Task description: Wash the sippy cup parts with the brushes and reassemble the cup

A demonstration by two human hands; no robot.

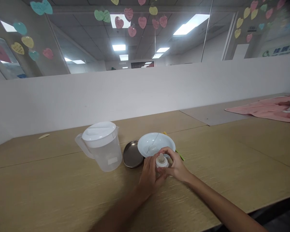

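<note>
Both hands close around a baby bottle (161, 161), seen from above with its clear teat and white collar ring showing. My left hand (149, 175) wraps its left side, and my right hand (177, 166) curls its fingers round the right side at the collar. Most of the bottle's body is hidden by the fingers. Just behind the hands stands a white bowl (145, 141) with a clear object inside that I cannot make out. A dark metal tray (133, 155) lies left of the bowl, partly under its rim.
A translucent lidded pitcher (106, 149) stands left of the tray. Something green (180, 155) pokes out at the bowl's right. A pink cloth (263, 109) lies at the far right, and a small pale piece (43, 136) at the far left. A white wall (135, 93) with windows closes off the table's back.
</note>
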